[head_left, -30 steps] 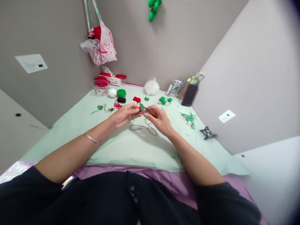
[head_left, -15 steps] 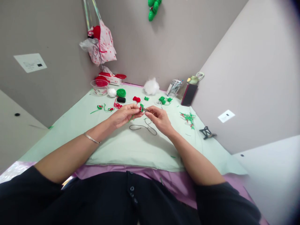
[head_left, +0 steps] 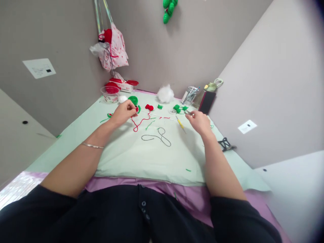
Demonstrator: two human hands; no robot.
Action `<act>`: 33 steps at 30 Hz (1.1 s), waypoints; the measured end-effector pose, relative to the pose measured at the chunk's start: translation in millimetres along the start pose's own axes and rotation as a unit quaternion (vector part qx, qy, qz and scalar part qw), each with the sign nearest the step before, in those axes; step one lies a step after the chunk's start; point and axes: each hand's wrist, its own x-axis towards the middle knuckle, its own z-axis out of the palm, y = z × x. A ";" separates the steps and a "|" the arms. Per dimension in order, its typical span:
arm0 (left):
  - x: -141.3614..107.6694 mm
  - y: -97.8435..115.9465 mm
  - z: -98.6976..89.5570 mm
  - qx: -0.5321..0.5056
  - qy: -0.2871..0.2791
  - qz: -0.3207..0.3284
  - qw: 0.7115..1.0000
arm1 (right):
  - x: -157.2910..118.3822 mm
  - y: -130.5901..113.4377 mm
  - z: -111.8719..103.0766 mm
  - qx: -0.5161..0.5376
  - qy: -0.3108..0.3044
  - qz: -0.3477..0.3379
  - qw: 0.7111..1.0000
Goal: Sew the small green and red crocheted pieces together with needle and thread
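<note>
It looked like a small craft corner, perhaps at home: gray walls met behind a cloth-covered table (head_left: 152,162) strewn with yarn (head_left: 149,107), white stuffing (head_left: 165,93) and crochet pieces (head_left: 180,108).

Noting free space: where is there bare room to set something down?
A wide bare patch lies between the dark cord and the front edge of the pale cloth, bar a green snippet. Crowded: the back, from tub to phone, and between left hand and right hand, with red yarn.

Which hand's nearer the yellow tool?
Right. The right hand is just right of the yellow tool; the left hand is well left, holding red-and-green yarn.
</note>
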 end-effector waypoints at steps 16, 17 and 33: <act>-31.5 5.3 35.3 0.208 -0.320 0.135 0.915 | -70.7 -88.2 -0.1 -0.122 -0.265 -0.421 0.859; -32.7 2.7 38.2 0.232 -0.318 0.145 0.908 | -73.2 -91.4 -0.4 -0.154 -0.258 -0.429 0.852; -29.9 0.1 40.3 0.052 -0.227 0.066 0.970 | -37.5 -65.2 3.0 0.535 -0.260 -0.047 0.802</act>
